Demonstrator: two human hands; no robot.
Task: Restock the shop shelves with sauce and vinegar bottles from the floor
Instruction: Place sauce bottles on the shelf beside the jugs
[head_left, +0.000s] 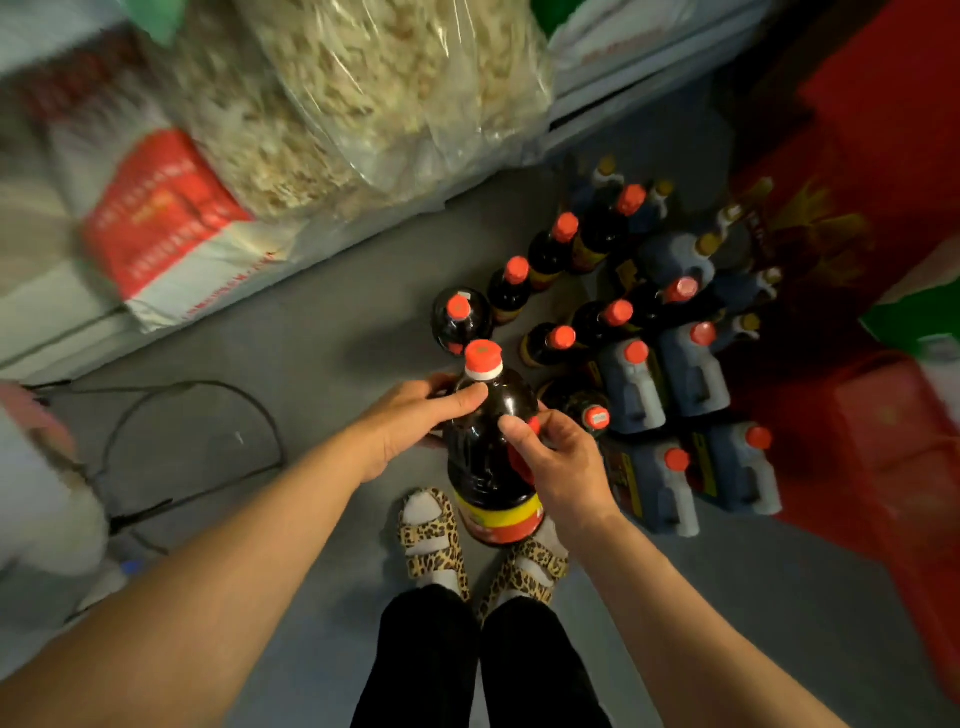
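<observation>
A large dark sauce bottle with an orange cap and a yellow-and-red label is lifted off the floor, above my feet. My left hand grips its shoulder from the left, thumb across the front. My right hand grips it from the right, fingers curled round its red handle. More dark bottles with orange caps and blue-grey jugs with white handles stand clustered on the grey floor ahead to the right.
A low shelf on the left carries clear bags of dried goods and a red-and-white sack. Red cartons line the right side. A black cable loops on the floor at left.
</observation>
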